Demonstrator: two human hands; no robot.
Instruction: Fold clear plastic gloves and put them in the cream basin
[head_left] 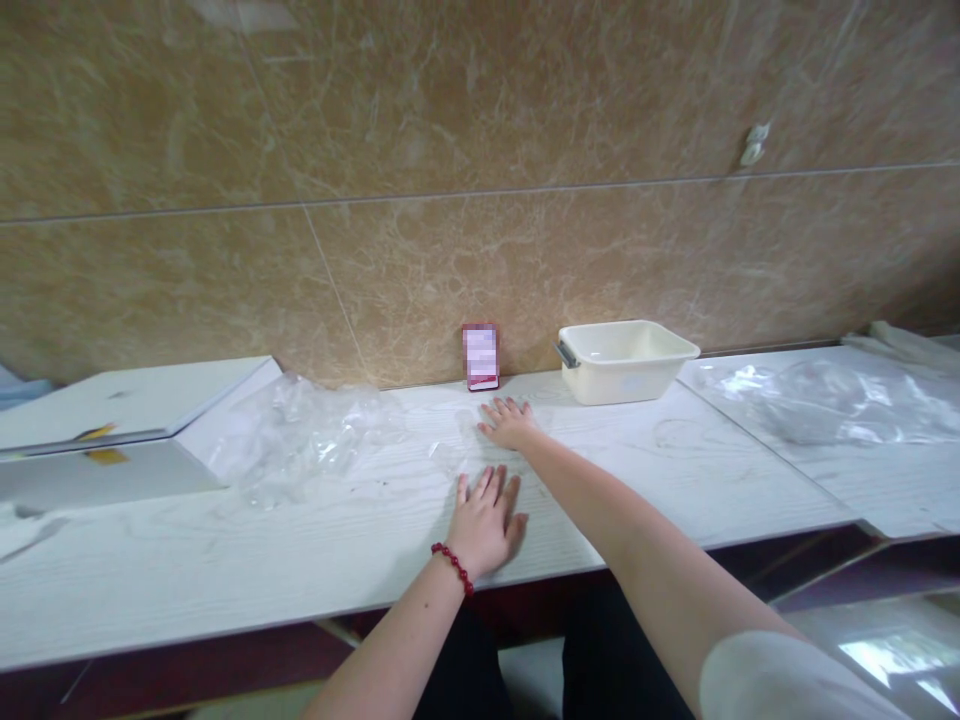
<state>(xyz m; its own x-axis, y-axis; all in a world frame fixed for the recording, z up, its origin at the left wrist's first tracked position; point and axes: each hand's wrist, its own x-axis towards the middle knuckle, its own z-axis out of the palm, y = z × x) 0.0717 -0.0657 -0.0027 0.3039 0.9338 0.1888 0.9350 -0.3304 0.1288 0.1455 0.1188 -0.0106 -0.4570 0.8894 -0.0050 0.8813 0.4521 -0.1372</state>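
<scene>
My left hand point(486, 522), with a red bead bracelet point(453, 568) at its wrist, lies on the white wood-grain table point(300, 570), fingers apart. Further back, my right hand point(510, 424) rests with its fingers spread, just in front of a red-edged phone-like device point(481, 358) that leans upright against the wall. Faint, see-through plastic point(448, 456) lies on the tabletop between the two hands, on the left. Neither hand grips anything that I can see.
At the back right stands a cream plastic basin point(626, 382) with a grey handle. Crumpled clear plastic point(315, 440) lies beside a white box point(135, 405) on the left. More clear plastic point(832, 405) covers the right side. A brown marbled wall point(420, 270) closes the back.
</scene>
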